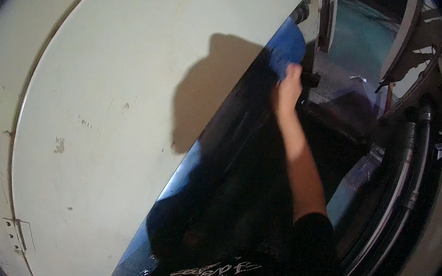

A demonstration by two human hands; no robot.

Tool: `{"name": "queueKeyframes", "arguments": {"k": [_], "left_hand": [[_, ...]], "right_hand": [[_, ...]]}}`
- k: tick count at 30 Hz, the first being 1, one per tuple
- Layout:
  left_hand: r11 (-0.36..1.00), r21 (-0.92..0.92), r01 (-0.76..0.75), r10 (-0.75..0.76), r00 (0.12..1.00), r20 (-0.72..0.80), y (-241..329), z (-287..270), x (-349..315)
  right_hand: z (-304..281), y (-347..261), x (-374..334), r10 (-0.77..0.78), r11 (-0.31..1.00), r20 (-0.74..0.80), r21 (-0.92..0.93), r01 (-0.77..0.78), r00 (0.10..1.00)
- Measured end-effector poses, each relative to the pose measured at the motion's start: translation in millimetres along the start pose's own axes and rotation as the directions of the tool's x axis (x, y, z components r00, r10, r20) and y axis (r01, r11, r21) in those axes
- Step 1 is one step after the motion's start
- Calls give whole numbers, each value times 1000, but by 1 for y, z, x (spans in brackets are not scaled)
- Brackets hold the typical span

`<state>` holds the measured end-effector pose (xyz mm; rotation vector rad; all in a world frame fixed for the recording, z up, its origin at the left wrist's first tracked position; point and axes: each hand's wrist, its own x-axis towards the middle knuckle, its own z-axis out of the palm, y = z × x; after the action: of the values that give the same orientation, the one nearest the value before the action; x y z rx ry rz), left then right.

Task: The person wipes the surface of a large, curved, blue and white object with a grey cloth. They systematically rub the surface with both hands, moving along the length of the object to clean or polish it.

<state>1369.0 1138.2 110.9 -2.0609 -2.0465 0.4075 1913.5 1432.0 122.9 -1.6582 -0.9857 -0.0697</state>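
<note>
My right hand [289, 87] reaches up and away at the end of a bare forearm, its fingers curled closed. It is at the lower edge of a rounded, bright blue patch [288, 43] beside a long dark metal surface [228, 122]. I cannot make out whether that patch is a cloth or lit metal, and the palm side of the hand is hidden. Left of the dark surface stands a large cream panel [125, 72] with chipped paint and a brown shadow on it. My left hand does not show.
At the lower left, a hinge [16, 234] sits on the panel's curved edge. Two metal pipes [399, 174] run down the right side. Farther back at the upper right lies a greenish floor [357, 39], with a pale frame [400, 44] beside it.
</note>
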Motion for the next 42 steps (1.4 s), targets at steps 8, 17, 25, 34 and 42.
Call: {"name": "queueKeyframes", "arguments": {"k": [8, 17, 25, 34, 42], "left_hand": [[949, -171, -263, 293, 939, 180, 95, 14, 137], [913, -252, -321, 384, 884, 266, 84, 38, 119], [916, -300, -265, 370, 848, 380, 38, 61, 68], [910, -326, -257, 389, 802, 454, 23, 67, 51], [916, -351, -194, 366, 762, 534, -7, 77, 20]], "right_hand": [[-26, -56, -91, -94, 945, 55, 320, 72, 994], [-4, -6, 39, 258, 955, -141, -116, -275, 956], [-13, -44, -89, -35, 978, -150, 198, 65, 988], [7, -4, 5, 257, 966, -208, 32, -256, 944], [0, -23, -66, 155, 984, -117, 105, -143, 981]]}}
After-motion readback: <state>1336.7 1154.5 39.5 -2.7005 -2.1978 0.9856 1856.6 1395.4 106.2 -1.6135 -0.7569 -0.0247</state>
